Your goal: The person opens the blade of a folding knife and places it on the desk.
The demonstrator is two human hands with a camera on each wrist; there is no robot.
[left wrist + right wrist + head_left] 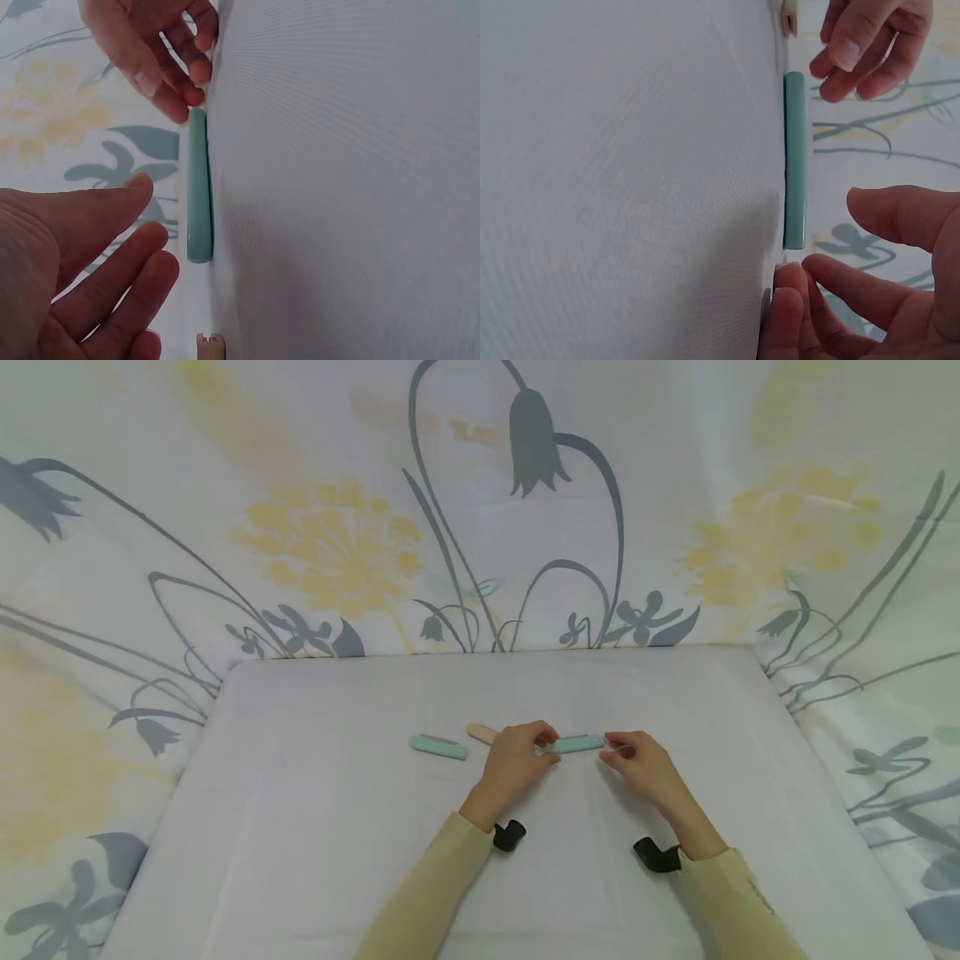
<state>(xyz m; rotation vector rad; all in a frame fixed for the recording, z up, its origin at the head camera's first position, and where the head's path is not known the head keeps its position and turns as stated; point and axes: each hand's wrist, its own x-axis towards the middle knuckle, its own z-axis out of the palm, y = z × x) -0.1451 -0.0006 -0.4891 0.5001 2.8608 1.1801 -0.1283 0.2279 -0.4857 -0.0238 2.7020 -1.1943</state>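
A slim mint-green folding knife (577, 744), folded up, lies on the white-covered table between the two hands. My left hand (517, 760) hovers at its left end with fingers loosely bent; the left wrist view shows a gap between those fingers and the knife (199, 187). At the other end, the fingertips of my right hand (641, 764) are right by the knife's tip, thumb held apart, as the right wrist view shows beside the knife (795, 161). Partly behind my left hand lies a beige folded knife (480, 732), its slotted end visible in the left wrist view.
Another mint-green folded knife (438, 747) lies left of the beige one. The table (300, 827) has a white cloth, and flower-patterned fabric (480, 527) stands along its back and sides. Black wrist cameras (657, 855) stick out at both sleeve cuffs.
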